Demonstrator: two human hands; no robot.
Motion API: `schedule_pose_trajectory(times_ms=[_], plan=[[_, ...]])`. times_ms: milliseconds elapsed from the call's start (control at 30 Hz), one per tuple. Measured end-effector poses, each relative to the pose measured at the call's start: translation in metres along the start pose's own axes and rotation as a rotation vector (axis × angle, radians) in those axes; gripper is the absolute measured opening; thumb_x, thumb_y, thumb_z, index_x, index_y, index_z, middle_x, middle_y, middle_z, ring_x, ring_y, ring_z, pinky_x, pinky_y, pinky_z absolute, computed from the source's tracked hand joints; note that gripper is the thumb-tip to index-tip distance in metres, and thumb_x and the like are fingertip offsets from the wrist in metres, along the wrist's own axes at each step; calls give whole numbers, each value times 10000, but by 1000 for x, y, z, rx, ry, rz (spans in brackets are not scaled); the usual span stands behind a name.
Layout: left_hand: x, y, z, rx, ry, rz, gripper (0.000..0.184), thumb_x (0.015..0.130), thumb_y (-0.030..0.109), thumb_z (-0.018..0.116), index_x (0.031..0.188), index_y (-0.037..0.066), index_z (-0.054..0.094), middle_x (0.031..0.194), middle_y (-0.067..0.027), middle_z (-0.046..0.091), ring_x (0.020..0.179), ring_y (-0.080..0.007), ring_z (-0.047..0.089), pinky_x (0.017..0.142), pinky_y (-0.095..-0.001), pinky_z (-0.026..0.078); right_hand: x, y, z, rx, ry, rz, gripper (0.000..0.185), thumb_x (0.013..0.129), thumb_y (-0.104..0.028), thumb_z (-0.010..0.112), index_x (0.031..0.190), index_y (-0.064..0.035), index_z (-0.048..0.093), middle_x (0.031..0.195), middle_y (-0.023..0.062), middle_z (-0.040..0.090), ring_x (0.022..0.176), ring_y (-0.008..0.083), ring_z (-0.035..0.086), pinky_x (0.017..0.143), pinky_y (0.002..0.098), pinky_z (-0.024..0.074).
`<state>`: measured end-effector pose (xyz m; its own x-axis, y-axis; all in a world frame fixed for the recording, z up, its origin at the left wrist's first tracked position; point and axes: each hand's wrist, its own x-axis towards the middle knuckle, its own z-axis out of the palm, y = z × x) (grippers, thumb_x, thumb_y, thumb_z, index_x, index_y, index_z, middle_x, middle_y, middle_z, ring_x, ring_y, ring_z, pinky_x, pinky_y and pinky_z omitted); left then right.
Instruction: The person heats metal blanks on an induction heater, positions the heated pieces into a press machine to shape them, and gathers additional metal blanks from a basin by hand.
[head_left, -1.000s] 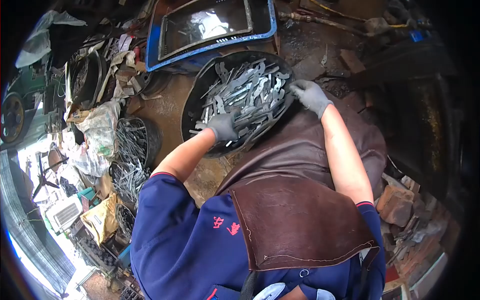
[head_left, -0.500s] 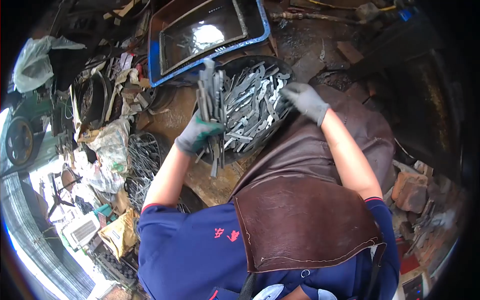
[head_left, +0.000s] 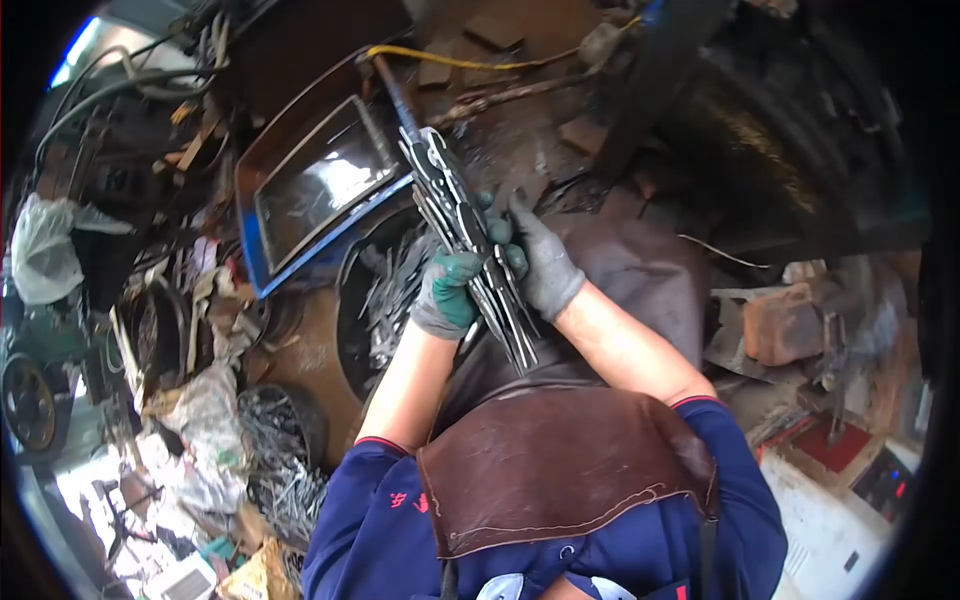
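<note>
A thick bundle of flat, thin metal strips (head_left: pixel 470 240) is held in front of me, slanting from upper left to lower right. My left hand (head_left: pixel 448 290), in a grey glove with green coating, is closed around its lower left side. My right hand (head_left: pixel 540 258), gloved the same way, presses its fingers against the right side of the bundle, with the thumb raised. Behind the left hand stands a dark round tub (head_left: pixel 350 330) with more loose metal strips (head_left: pixel 395 290) in it, partly hidden by the bundle and my arm.
A blue-rimmed tray (head_left: pixel 252 245) with a shiny, liquid-like surface lies ahead on the left. Another heap of metal pieces (head_left: pixel 285 455) is at lower left. A brown leather apron (head_left: pixel 560 465) covers my lap. A brick (head_left: pixel 782 325) and a white machine (head_left: pixel 835 525) are on the right.
My right hand has come from the tub to the bundle and grips it. The left hand and bundle have moved away from above the tub towards my lap. The view has turned right.
</note>
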<state>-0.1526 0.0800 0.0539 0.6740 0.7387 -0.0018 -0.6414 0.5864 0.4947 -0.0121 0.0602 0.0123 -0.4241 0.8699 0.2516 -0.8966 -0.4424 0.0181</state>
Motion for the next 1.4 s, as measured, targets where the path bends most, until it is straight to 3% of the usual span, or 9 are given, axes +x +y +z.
schedule_pose_trajectory(times_ms=[200,433,567,767,867,900,933,1167,1400], plan=[[17,-57,40,-168,11,-91,643,731,194,747,1300,83,470,976,-81,619,825,-255,606,777,-396,528,-30,-53,74,-550,800,-873,476,996,-430,392,1118,3,547,1041,131,630,1026,241,593,899,389,488],[13,-117,12,-93,-29,-359,717,717,165,747,1356,153,422,1016,-67,605,862,-257,624,773,-421,545,-119,-67,89,-744,843,-1054,350,980,-300,487,1132,10,543,874,89,632,728,180,628,655,330,543],[17,-122,9,-200,-26,-406,690,729,197,743,1351,188,442,957,-33,562,866,-229,582,789,-432,505,-162,-71,124,-1354,1123,-705,243,917,-179,520,1097,-28,586,684,-24,474,519,108,449,493,271,398],[11,-108,20,-146,78,-655,364,853,224,578,1131,-10,569,914,-173,645,824,-316,638,733,-453,528,-169,-10,113,-2008,1104,537,373,736,-222,629,1049,-17,620,914,195,671,827,310,646,768,373,493],[-16,-79,42,23,255,-442,182,891,163,562,968,22,648,853,-93,672,772,-199,636,710,-332,528,-182,-5,76,-1826,931,276,462,738,-126,663,1173,7,580,1099,186,648,1010,303,627,875,398,483],[-4,-115,-6,-4,385,-398,156,856,161,622,952,45,664,837,-80,673,745,-187,636,697,-327,525,-152,21,97,-1097,948,7,409,871,-187,605,1222,18,555,1169,123,622,1028,194,593,909,337,468],[6,-129,-18,-44,315,-241,143,818,137,658,923,41,675,830,-77,672,718,-180,632,667,-329,517,-208,-24,33,-1808,766,93,472,814,-31,603,1273,15,502,1287,129,542,1112,262,563,931,373,464],[-6,-89,3,19,-9,-7,130,773,110,689,885,51,659,735,-55,652,654,-145,621,611,-292,516,-101,-11,108,-1694,754,-246,474,1001,-258,367,1374,33,398,1340,83,481,1160,205,485,996,342,373],[-43,-52,15,112,198,71,328,750,105,698,1064,38,627,897,-35,646,869,-102,583,769,-280,489,-53,14,85,-1905,478,162,628,999,-394,370,1442,39,265,1405,237,409,1272,308,437,1038,362,347]])
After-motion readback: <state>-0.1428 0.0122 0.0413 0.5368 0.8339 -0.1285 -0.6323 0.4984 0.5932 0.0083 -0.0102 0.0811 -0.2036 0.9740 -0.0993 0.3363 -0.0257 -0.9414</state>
